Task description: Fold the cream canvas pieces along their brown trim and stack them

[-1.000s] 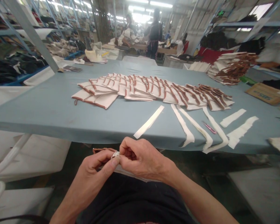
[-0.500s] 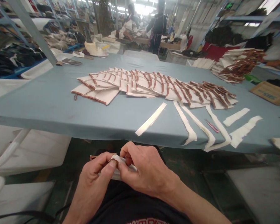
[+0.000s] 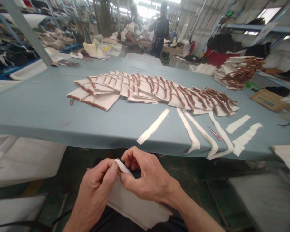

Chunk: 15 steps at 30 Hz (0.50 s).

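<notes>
Between my hands, over my lap, is a cream fabric piece (image 3: pixel 137 204) with a brown edge, its lower part hanging down flat. My left hand (image 3: pixel 98 183) pinches its upper corner between thumb and fingers. Close beside, my right hand (image 3: pixel 147 172) has its thumb against the same folded edge, fingers curled; whether the fingertips hold anything else is hidden. Beyond them on the blue-grey table (image 3: pixel 106 125) lies an overlapping row of similar cream pieces with brown binding (image 3: pixel 147 88).
Pale cloth strips (image 3: pixel 153 126) lie near the table's front edge, with small pink thread snips (image 3: pixel 215 133) among them. A stack of cream and brown pieces (image 3: pixel 239 72) and a cardboard box (image 3: pixel 269 99) are at right. A person (image 3: pixel 159 32) stands far back.
The fabric piece has swung down and now shows its broad flat face below my hands. Both hands keep their places at its edge. The view has shifted slightly right.
</notes>
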Each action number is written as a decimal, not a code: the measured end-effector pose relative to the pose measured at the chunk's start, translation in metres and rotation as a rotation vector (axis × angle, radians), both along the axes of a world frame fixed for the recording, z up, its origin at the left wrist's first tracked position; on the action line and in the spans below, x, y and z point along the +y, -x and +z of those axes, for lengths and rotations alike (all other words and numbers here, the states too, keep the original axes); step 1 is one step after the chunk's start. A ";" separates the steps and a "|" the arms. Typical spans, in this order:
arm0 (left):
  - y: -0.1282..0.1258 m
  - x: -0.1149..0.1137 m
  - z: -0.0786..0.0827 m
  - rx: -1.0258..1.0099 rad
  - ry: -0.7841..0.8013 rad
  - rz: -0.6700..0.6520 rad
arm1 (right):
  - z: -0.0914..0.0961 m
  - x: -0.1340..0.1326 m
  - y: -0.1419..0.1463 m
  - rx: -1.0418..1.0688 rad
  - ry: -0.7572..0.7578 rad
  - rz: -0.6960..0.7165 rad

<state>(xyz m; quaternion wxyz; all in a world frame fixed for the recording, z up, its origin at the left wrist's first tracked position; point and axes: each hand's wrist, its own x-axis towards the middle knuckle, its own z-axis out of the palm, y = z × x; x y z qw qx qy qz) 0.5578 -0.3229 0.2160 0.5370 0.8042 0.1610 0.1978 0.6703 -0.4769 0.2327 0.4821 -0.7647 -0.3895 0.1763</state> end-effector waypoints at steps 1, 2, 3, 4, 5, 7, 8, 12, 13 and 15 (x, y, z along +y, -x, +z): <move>0.001 0.001 0.002 -0.019 -0.025 -0.030 | 0.002 0.000 -0.005 -0.083 -0.071 0.025; 0.002 0.001 0.005 -0.041 -0.045 -0.062 | 0.003 0.001 -0.010 -0.170 -0.155 0.068; 0.003 0.002 0.006 -0.055 -0.055 -0.098 | 0.003 0.003 -0.016 -0.241 -0.236 0.137; 0.005 0.004 0.007 -0.061 -0.057 -0.130 | 0.003 0.006 -0.022 -0.289 -0.297 0.224; 0.007 0.006 0.008 -0.064 -0.054 -0.152 | 0.003 0.009 -0.028 -0.317 -0.328 0.312; 0.010 0.011 0.011 -0.054 -0.050 -0.173 | 0.002 0.015 -0.040 -0.342 -0.311 0.439; 0.011 0.014 0.013 -0.038 -0.058 -0.189 | 0.002 0.018 -0.044 -0.357 -0.280 0.479; 0.013 0.021 0.026 0.015 -0.135 -0.300 | 0.010 0.024 -0.051 -0.396 -0.110 0.546; 0.013 0.022 0.029 0.023 -0.143 -0.321 | 0.013 0.024 -0.051 -0.392 -0.063 0.553; 0.013 0.025 0.032 0.042 -0.125 -0.364 | 0.019 0.023 -0.050 -0.355 0.029 0.568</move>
